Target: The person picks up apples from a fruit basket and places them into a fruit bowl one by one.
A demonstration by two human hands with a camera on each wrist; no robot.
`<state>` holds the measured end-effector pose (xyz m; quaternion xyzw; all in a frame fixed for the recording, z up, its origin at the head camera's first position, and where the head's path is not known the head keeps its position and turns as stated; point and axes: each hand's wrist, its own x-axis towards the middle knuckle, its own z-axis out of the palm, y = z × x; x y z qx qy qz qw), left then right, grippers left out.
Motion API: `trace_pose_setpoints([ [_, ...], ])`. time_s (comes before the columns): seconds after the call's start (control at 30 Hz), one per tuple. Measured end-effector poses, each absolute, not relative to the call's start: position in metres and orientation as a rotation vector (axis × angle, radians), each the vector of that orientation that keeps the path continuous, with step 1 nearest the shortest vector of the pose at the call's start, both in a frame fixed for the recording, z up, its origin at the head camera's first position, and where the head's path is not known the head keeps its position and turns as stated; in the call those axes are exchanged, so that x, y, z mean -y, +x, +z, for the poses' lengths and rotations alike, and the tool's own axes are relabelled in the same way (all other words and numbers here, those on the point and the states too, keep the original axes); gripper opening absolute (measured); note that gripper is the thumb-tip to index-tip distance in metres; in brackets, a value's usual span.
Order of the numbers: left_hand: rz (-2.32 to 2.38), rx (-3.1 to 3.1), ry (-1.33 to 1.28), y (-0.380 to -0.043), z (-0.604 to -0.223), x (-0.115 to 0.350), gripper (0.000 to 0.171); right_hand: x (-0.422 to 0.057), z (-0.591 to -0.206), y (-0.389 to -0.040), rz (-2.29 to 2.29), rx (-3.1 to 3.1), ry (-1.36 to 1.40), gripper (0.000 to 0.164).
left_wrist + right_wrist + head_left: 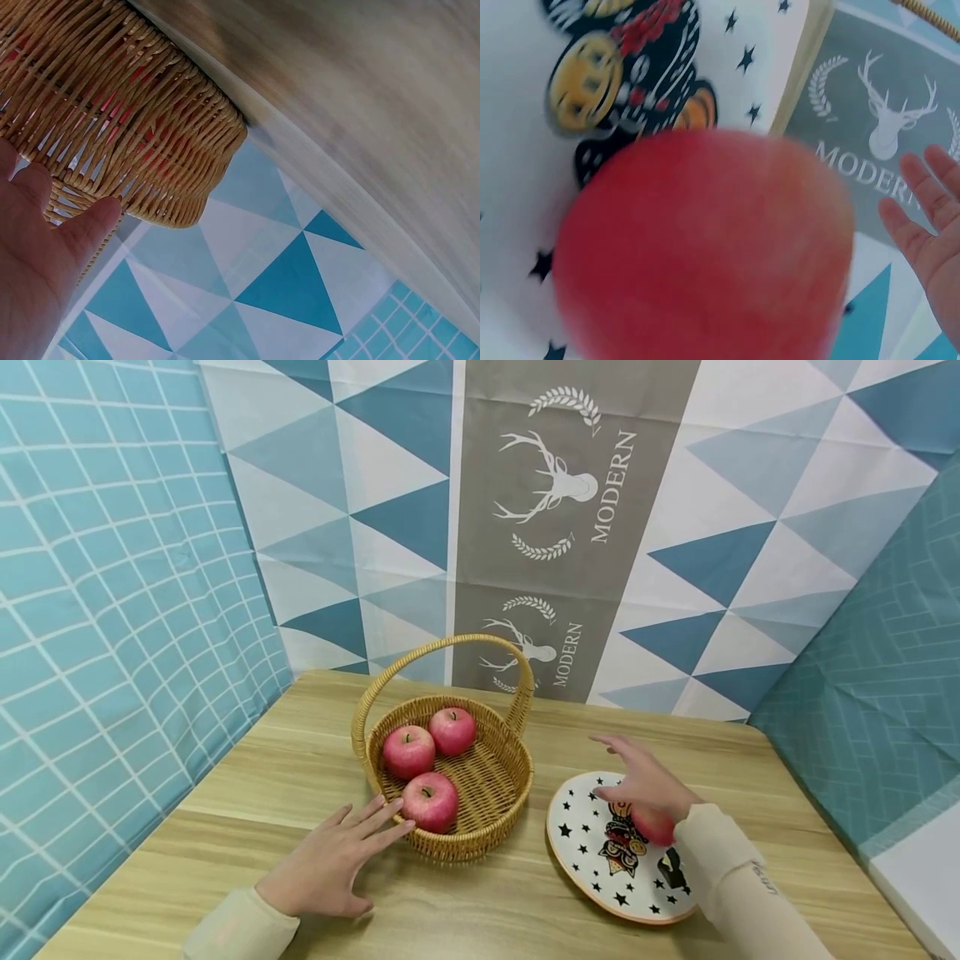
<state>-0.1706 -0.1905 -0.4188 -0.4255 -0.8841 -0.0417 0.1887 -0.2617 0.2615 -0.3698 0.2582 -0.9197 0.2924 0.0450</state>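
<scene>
A round wicker basket [487, 827] with a tall arched handle holds three red apples [430, 802]. My left hand [330, 864] lies at its near left side, spread fingers touching the rim beside the nearest apple; the left wrist view has the fingers against the woven wall [112, 112]. To the right, a white plate [585, 868] printed with stars and a cartoon figure carries another red apple [654, 824]. Above that plate hovers my right hand [648, 781], fingers extended and holding nothing. In the right wrist view the apple [705, 247] sits apart from the hand [937, 240].
Everything stands on a wood-grain table [480, 910]. Behind it hangs a patterned cloth [397, 518] with triangles and deer heads. Blue tiled sheeting [112, 568] borders the left, teal sheeting [885, 693] the right. A white block-like surface [918, 868] shows at the right edge.
</scene>
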Motion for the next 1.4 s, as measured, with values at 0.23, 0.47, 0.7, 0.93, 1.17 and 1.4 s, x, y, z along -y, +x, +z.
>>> trace_pose_setpoints([
  [0.23, -0.127, 2.503, -1.203, -0.170, -0.418, 0.190, 0.102, -0.243, -0.368, -0.265, 0.960, 2.753, 0.810, 0.073],
  [0.47, -0.130, 2.509, -1.205, -0.172, -0.420, 0.189, 0.103, -0.222, -0.366, -0.268, 0.985, 2.702, 0.886, 0.071],
  [0.7, -0.127, 2.534, -1.192, -0.171, -0.421, 0.189, 0.102, -0.198, -0.364, -0.273, 0.976, 2.680, 0.991, 0.076],
  [0.93, -0.126, 2.535, -1.192, -0.170, -0.419, 0.189, 0.103, -0.174, -0.364, -0.275, 1.049, 2.651, 1.063, 0.077],
  [1.17, -0.122, 2.549, -1.187, -0.169, -0.417, 0.188, 0.103, -0.153, -0.373, -0.277, 1.173, 2.558, 1.126, 0.074],
  [1.4, -0.129, 2.561, -1.183, -0.168, -0.415, 0.189, 0.102, -0.126, -0.369, -0.273, 1.164, 2.567, 1.171, 0.073],
])
